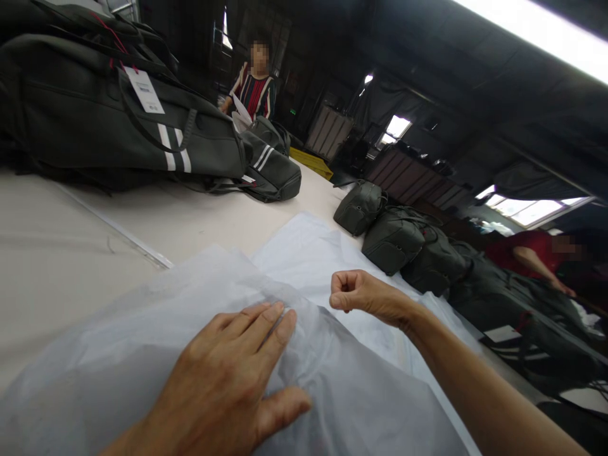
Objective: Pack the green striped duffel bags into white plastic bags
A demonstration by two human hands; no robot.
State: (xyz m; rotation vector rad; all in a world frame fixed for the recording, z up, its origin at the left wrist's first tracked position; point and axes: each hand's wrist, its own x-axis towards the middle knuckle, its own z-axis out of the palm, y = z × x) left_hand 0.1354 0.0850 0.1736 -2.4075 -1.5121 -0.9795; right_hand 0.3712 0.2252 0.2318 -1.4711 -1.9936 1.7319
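Note:
My left hand (232, 367) lies flat with fingers stretched and thumb out, pressing on a greyish translucent plastic bag (118, 373). A dark shape shows faintly through the plastic. Just right of it, my right hand (358, 292) is curled into a loose fist, thumb against the bent fingers. Nothing shows in its hollow. It hovers close to the bag's edge, over paler bluish plastic sheets (304, 253) spread on the table; whether it touches them I cannot tell.
Dark bags with white stripes (133, 126) lie on the white table (213, 221) at the back left. Several more dark bags (392, 240) line the right side. One person (256, 92) stands at the far end; another in red (527, 250) is at right.

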